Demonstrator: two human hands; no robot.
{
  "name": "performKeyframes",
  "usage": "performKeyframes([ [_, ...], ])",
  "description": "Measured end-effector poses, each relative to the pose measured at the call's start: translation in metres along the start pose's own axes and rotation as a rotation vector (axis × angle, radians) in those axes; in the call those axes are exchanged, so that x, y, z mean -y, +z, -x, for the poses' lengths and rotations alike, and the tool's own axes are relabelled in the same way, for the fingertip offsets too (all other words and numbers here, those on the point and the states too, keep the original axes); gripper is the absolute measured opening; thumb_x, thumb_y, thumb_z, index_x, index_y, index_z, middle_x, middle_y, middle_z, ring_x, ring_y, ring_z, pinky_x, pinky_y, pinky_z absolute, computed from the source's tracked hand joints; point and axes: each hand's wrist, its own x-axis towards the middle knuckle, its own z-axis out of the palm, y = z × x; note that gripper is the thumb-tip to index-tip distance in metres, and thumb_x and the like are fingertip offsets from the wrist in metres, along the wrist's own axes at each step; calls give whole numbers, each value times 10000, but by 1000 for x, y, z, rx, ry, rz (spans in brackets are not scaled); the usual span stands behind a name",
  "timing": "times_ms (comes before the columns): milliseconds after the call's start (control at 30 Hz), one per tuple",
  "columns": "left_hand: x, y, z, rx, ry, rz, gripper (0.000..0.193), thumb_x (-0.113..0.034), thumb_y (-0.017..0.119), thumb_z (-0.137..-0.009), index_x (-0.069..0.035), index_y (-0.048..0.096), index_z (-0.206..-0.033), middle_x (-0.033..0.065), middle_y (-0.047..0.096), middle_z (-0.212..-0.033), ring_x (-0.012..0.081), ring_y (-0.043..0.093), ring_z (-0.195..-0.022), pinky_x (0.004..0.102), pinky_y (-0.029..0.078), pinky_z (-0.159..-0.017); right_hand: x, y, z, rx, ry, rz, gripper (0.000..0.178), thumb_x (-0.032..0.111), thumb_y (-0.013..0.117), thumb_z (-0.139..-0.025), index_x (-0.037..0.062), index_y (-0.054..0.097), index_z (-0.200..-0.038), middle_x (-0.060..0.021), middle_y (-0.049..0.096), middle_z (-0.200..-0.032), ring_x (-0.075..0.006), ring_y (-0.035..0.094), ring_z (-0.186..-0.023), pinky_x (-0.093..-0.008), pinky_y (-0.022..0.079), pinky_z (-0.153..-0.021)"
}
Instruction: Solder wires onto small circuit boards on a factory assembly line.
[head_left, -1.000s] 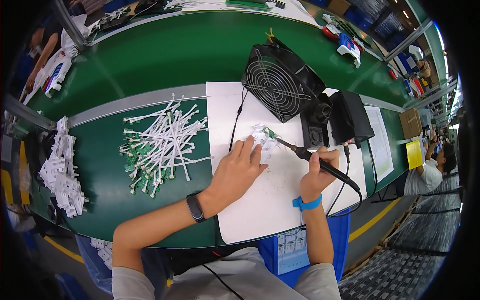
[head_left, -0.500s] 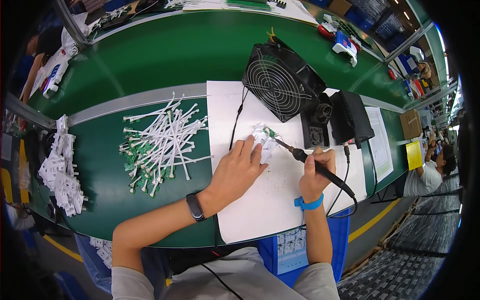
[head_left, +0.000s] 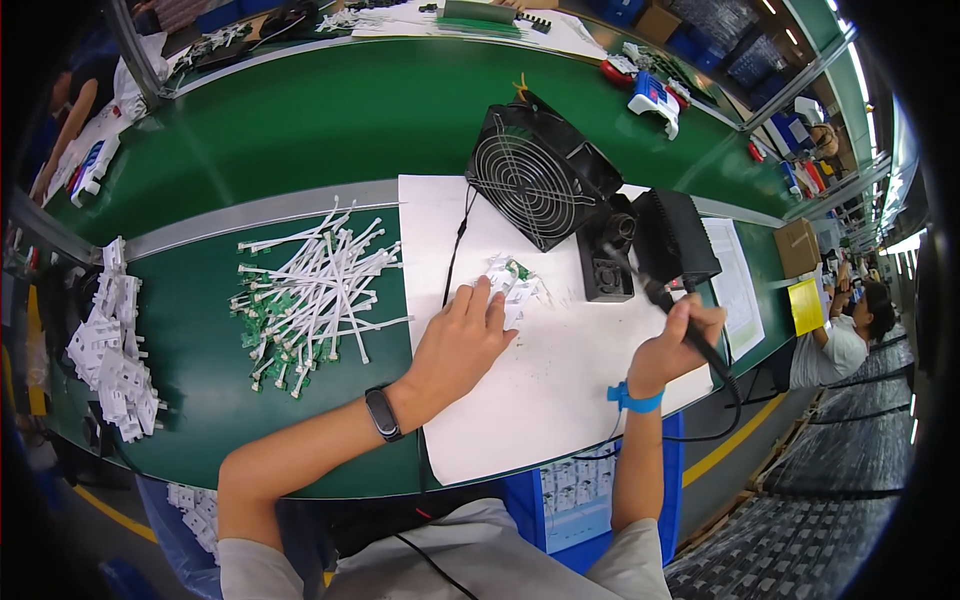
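My left hand (head_left: 458,345) lies on the white sheet (head_left: 520,410), its fingertips pressed on a white plastic part (head_left: 518,293) and holding it in place. On that part's far end sits a small green circuit board (head_left: 518,269). My right hand (head_left: 668,350) is closed round the handle of a soldering iron (head_left: 657,294). The iron's front end is smeared by motion near a black stand (head_left: 605,270), well apart from the plastic part. Whether the tip touches the stand I cannot tell.
A black fan (head_left: 530,180) and a black box (head_left: 678,235) stand beyond my hands. Left of the sheet lie a pile of white cables with green boards (head_left: 320,290) and a heap of white plastic parts (head_left: 110,350). A co-worker (head_left: 845,340) sits at the far right.
My right hand has moved right, carrying the soldering iron's tip away from the circuit board toward the stand. My left hand stays on the plastic part. The whole view has shifted slightly.
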Motion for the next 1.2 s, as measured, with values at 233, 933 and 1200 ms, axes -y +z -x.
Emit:
performKeyframes([
  [233, 2, 0, 2, 13, -4, -2, 473, -300, 760, -878, 67, 682, -1166, 246, 606, -1273, 321, 592, -1084, 354, 576, -797, -40, 15, -51, 130, 134, 260, 167, 67, 632, -999, 5, 522, -889, -26, 509, -795, -119, 496, -757, -297, 442, -680],
  [933, 46, -96, -51, -228, -109, 271, 404, -179, 777, -776, 25, 664, -1105, 213, 611, -1097, 377, 577, -1076, 443, 548, -888, 59, -47, 22, 838, 652, 149, 218, 83, 723, -938, 18, 634, -1126, 35, 493, -665, -46, 422, -602, -256, 334, -535],
  [1200, 290, -116, 3, -124, -613, -393, 825, -445, 786, -826, -36, 471, -1470, 309, 513, -1381, 484, 484, -1284, 619, 368, -1097, 171, 4, 45, 1337, 428, 96, 286, 167, 761, -917, 14, 636, -1124, -88, 634, -685, -167, 558, -544, -318, 429, -537],
])
